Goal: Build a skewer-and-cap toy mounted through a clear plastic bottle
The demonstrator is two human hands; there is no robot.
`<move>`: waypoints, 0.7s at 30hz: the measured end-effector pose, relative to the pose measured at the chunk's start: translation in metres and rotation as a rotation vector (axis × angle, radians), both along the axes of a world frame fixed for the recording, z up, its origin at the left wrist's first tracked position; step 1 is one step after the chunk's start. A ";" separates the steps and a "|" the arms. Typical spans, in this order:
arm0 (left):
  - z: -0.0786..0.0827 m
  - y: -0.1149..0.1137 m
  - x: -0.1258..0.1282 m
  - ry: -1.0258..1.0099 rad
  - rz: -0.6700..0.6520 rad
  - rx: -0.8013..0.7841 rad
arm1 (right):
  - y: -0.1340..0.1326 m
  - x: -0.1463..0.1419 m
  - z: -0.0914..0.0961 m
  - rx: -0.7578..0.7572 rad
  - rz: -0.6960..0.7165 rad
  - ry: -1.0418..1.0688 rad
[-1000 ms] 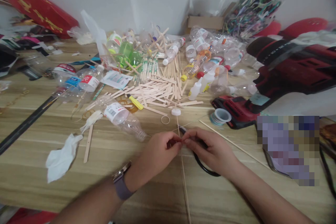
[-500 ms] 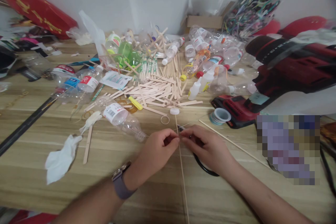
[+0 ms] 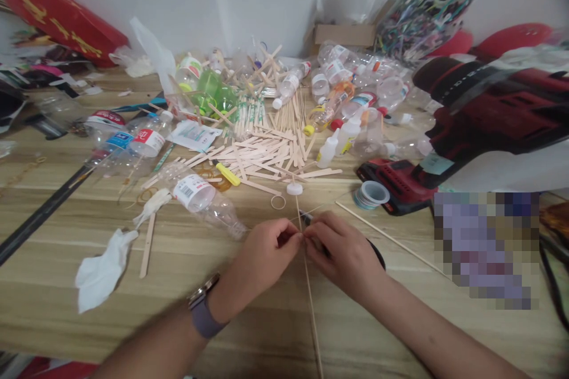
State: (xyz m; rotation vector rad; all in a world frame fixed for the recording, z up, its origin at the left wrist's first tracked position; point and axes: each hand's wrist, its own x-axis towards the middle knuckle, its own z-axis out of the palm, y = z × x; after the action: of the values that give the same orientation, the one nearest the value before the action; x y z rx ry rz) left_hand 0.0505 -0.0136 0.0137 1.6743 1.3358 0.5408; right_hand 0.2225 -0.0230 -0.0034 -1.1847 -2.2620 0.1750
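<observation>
A thin wooden stick [image 3: 312,308] runs away from me, with a white bottle cap [image 3: 294,189] at its far end. My left hand [image 3: 273,251] pinches the stick near its middle, thumb and forefinger closed. Touching those fingertips, my right hand [image 3: 344,251] is also closed at the stick. A fine thread [image 3: 317,209] crosses the stick just beyond my fingers. Under my right hand is a pair of black scissors [image 3: 306,219], partly hidden, its handle loop showing beside the palm. Exactly what the fingertips pinch is too small to make out.
A thread spool [image 3: 372,194] and a red-black power drill [image 3: 427,183] stand at the right. Flat craft sticks [image 3: 262,157] are heaped ahead, near plastic bottles [image 3: 195,192] and glue bottles [image 3: 329,151]. Another thin stick [image 3: 391,237] lies right of my hand.
My right hand has turned over slightly, palm further down, and the scissors' loop has swung outward to the right behind it. My left hand stays at the same place on the stick.
</observation>
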 end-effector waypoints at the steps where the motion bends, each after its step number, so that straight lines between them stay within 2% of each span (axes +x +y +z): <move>1: 0.000 0.001 0.000 -0.026 -0.007 -0.029 | 0.000 0.000 -0.001 0.062 0.011 0.001; 4: 0.000 0.002 -0.001 -0.069 -0.047 -0.070 | 0.000 0.000 -0.002 0.132 0.095 0.023; 7: 0.000 0.000 -0.001 0.032 -0.062 0.027 | 0.001 0.000 -0.002 -0.015 0.135 0.088; 12: 0.000 -0.007 0.001 0.293 -0.149 0.287 | 0.003 0.000 -0.001 -0.243 0.084 0.274; 16: -0.004 -0.010 0.000 0.371 -0.172 0.385 | 0.003 -0.001 0.000 -0.324 0.054 0.330; 21: -0.004 -0.008 -0.001 0.306 -0.173 0.412 | 0.004 -0.001 0.001 -0.336 0.044 0.322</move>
State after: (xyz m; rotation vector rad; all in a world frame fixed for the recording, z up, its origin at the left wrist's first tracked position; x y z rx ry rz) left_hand 0.0495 -0.0214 0.0094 2.2617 1.3354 0.4938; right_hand 0.2220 -0.0193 -0.0026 -1.1729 -2.0216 0.7334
